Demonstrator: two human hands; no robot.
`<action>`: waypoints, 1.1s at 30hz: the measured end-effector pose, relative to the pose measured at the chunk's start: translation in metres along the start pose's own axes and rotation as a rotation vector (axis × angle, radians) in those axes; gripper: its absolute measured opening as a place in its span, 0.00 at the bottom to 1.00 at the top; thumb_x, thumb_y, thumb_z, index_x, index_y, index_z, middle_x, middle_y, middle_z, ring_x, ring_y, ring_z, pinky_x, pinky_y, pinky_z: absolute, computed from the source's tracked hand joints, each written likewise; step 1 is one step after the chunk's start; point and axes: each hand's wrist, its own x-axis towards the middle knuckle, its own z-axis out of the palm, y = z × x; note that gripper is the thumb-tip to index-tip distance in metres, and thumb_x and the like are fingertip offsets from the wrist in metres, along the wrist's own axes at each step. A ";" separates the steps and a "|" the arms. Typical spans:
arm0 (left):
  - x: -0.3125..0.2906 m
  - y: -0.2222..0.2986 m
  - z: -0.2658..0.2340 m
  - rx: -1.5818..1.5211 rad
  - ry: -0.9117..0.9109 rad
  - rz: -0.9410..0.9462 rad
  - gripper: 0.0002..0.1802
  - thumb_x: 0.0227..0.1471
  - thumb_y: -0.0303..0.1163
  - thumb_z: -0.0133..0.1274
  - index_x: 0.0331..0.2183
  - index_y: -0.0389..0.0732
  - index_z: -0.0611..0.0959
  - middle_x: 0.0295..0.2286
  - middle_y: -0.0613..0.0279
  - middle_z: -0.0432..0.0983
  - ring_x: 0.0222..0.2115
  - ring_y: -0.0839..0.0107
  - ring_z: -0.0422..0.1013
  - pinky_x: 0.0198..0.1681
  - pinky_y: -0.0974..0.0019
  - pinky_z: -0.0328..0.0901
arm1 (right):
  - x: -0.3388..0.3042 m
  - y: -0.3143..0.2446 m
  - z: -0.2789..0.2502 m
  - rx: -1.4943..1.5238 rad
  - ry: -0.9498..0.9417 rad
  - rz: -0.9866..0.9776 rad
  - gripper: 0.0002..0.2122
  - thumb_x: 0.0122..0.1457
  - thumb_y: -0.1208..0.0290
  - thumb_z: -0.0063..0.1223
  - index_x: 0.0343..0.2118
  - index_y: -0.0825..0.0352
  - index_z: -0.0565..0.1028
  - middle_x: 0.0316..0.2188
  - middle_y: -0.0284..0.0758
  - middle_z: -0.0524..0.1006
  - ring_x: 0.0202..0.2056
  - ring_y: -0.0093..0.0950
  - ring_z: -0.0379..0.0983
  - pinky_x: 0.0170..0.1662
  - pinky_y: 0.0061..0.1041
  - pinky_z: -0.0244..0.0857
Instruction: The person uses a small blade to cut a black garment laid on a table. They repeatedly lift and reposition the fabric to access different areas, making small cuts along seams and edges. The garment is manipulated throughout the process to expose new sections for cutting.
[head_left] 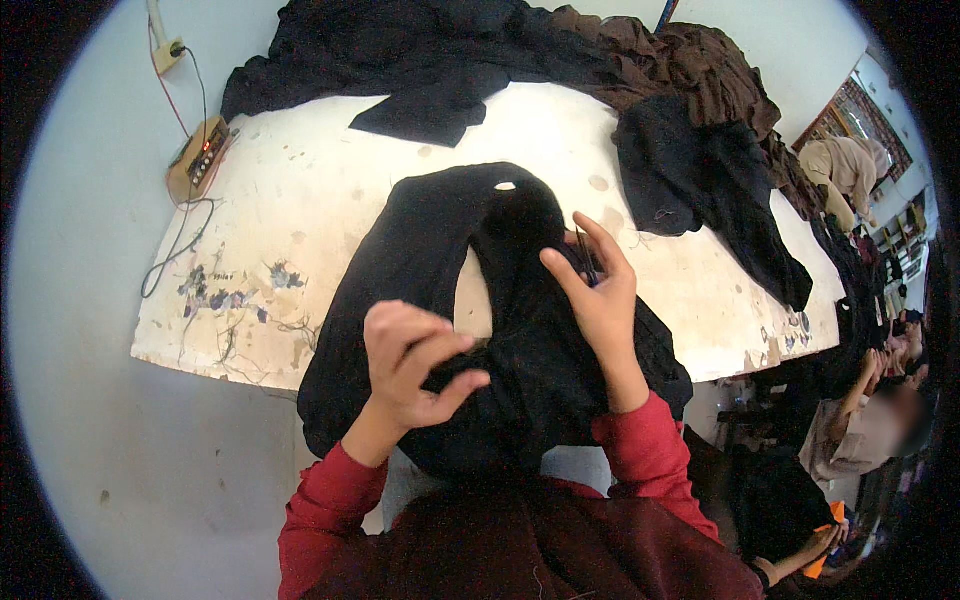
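Observation:
A black garment (390, 250) lies spread over the near edge of the white table and hangs toward my lap, with a long opening in its middle showing the tabletop. My left hand (405, 365) hovers over the lower end of that opening; its thumb and index finger are apart, the other fingers curled, and no held thing shows. On the garment's right side, my right hand (605, 300) has thumb and index finger spread. Tucked in its palm is a slim dark tool that looks like thread snips (588, 262), mostly hidden by the fingers.
Black cloth (400, 45) and brown cloth (700, 65) are heaped along the table's (290, 190) far edge. Another black piece (700, 170) lies to the right. At the left edge sits a brown box with a red light (198, 160) and cords. Other people work at far right.

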 end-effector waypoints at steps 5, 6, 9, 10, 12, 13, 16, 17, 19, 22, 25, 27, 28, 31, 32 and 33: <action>0.081 -0.012 0.023 0.121 -0.077 -0.310 0.30 0.43 0.31 0.65 0.48 0.33 0.74 0.43 0.47 0.72 0.46 0.50 0.69 0.49 0.59 0.64 | 0.026 0.021 0.007 -0.041 -0.013 -0.089 0.14 0.55 0.72 0.63 0.44 0.70 0.78 0.39 0.35 0.80 0.38 0.20 0.74 0.42 0.20 0.66; 0.081 -0.028 0.031 0.247 -0.109 -0.317 0.28 0.45 0.29 0.64 0.48 0.33 0.74 0.43 0.47 0.73 0.46 0.49 0.70 0.48 0.60 0.65 | 0.029 0.022 0.009 -0.063 -0.054 -0.065 0.13 0.55 0.72 0.62 0.43 0.69 0.78 0.39 0.35 0.80 0.36 0.20 0.74 0.41 0.20 0.67; 0.073 -0.067 0.033 0.130 -0.290 -0.373 0.22 0.50 0.28 0.59 0.47 0.34 0.76 0.40 0.48 0.75 0.44 0.51 0.72 0.45 0.60 0.66 | 0.032 0.023 0.018 0.027 -0.062 -0.125 0.17 0.53 0.70 0.64 0.45 0.69 0.76 0.42 0.36 0.79 0.39 0.21 0.73 0.42 0.22 0.67; 0.073 -0.071 0.035 0.083 -0.287 -0.431 0.19 0.51 0.28 0.58 0.46 0.34 0.77 0.39 0.48 0.76 0.42 0.52 0.73 0.44 0.60 0.66 | 0.031 0.021 0.020 0.020 -0.042 -0.162 0.18 0.53 0.69 0.65 0.46 0.69 0.75 0.43 0.36 0.79 0.40 0.21 0.73 0.43 0.23 0.67; 0.072 -0.071 0.040 -0.014 -0.293 -0.548 0.15 0.53 0.29 0.56 0.43 0.34 0.79 0.37 0.50 0.77 0.39 0.54 0.74 0.43 0.61 0.67 | 0.035 0.035 0.028 0.109 -0.083 -0.153 0.18 0.52 0.69 0.66 0.44 0.70 0.75 0.42 0.37 0.78 0.43 0.25 0.74 0.49 0.23 0.66; 0.076 -0.067 0.043 -0.031 -0.279 -0.589 0.12 0.55 0.32 0.54 0.39 0.33 0.80 0.34 0.52 0.77 0.36 0.58 0.73 0.40 0.64 0.66 | 0.038 0.046 0.028 0.092 -0.083 -0.186 0.15 0.53 0.70 0.64 0.42 0.71 0.76 0.39 0.36 0.78 0.41 0.23 0.74 0.47 0.22 0.66; 0.071 -0.092 0.033 -0.137 -0.288 -0.527 0.13 0.56 0.32 0.54 0.39 0.33 0.80 0.33 0.56 0.76 0.34 0.65 0.72 0.40 0.68 0.65 | 0.045 0.041 0.019 0.211 -0.226 -0.068 0.10 0.55 0.69 0.63 0.37 0.68 0.78 0.31 0.28 0.77 0.32 0.15 0.70 0.35 0.16 0.61; 0.067 -0.102 0.030 -0.301 -0.255 -0.516 0.12 0.58 0.32 0.52 0.38 0.32 0.79 0.32 0.61 0.75 0.34 0.69 0.71 0.41 0.71 0.63 | 0.045 0.035 0.011 0.273 -0.293 0.012 0.09 0.56 0.68 0.63 0.36 0.67 0.78 0.28 0.25 0.76 0.29 0.12 0.68 0.30 0.13 0.58; 0.067 -0.104 0.023 -0.749 -0.253 -0.629 0.14 0.59 0.36 0.50 0.32 0.34 0.81 0.30 0.63 0.76 0.32 0.71 0.71 0.42 0.72 0.63 | 0.044 0.030 -0.004 0.360 -0.381 0.198 0.08 0.58 0.63 0.60 0.33 0.61 0.78 0.21 0.20 0.72 0.19 0.09 0.62 0.21 0.12 0.51; 0.064 -0.098 0.022 -0.988 -0.315 -0.854 0.16 0.60 0.39 0.48 0.28 0.37 0.81 0.27 0.66 0.75 0.30 0.76 0.70 0.39 0.74 0.62 | 0.046 0.036 -0.016 0.520 -0.392 0.355 0.09 0.60 0.60 0.56 0.32 0.61 0.77 0.20 0.20 0.73 0.15 0.10 0.62 0.17 0.13 0.49; 0.064 -0.098 0.022 -1.034 -0.352 -0.810 0.17 0.61 0.40 0.46 0.27 0.38 0.80 0.25 0.69 0.74 0.28 0.80 0.68 0.35 0.75 0.61 | 0.045 0.039 -0.019 0.601 -0.390 0.363 0.10 0.61 0.60 0.55 0.31 0.61 0.76 0.19 0.21 0.74 0.14 0.11 0.62 0.15 0.14 0.49; 0.063 -0.095 0.021 -1.031 -0.336 -0.736 0.18 0.61 0.40 0.45 0.27 0.38 0.79 0.25 0.70 0.73 0.27 0.81 0.67 0.34 0.76 0.60 | 0.042 0.032 -0.015 0.622 -0.341 0.369 0.10 0.61 0.60 0.54 0.31 0.61 0.76 0.18 0.22 0.73 0.13 0.11 0.60 0.15 0.14 0.47; 0.063 -0.093 0.021 -1.004 -0.313 -0.709 0.18 0.61 0.40 0.45 0.26 0.38 0.79 0.24 0.70 0.72 0.27 0.81 0.66 0.34 0.76 0.60 | 0.040 0.028 -0.013 0.623 -0.322 0.359 0.10 0.62 0.60 0.54 0.30 0.62 0.76 0.17 0.22 0.72 0.13 0.11 0.59 0.15 0.14 0.47; 0.062 -0.090 0.023 -0.961 -0.284 -0.663 0.19 0.62 0.40 0.45 0.27 0.37 0.79 0.24 0.70 0.72 0.26 0.81 0.66 0.33 0.76 0.60 | 0.038 0.023 -0.013 0.629 -0.302 0.322 0.12 0.62 0.59 0.52 0.29 0.62 0.75 0.14 0.21 0.68 0.11 0.11 0.53 0.15 0.14 0.45; 0.062 -0.090 0.024 -0.958 -0.280 -0.649 0.19 0.62 0.40 0.44 0.27 0.37 0.79 0.24 0.70 0.72 0.26 0.81 0.66 0.34 0.76 0.60 | 0.039 0.025 -0.014 0.637 -0.316 0.313 0.12 0.63 0.59 0.51 0.29 0.63 0.74 0.14 0.21 0.67 0.11 0.11 0.53 0.15 0.14 0.45; 0.062 -0.090 0.025 -0.959 -0.282 -0.637 0.19 0.62 0.41 0.44 0.27 0.37 0.79 0.24 0.69 0.72 0.26 0.81 0.66 0.34 0.76 0.60 | 0.039 0.028 -0.016 0.645 -0.330 0.305 0.12 0.63 0.59 0.51 0.29 0.63 0.74 0.14 0.21 0.67 0.11 0.11 0.52 0.15 0.14 0.45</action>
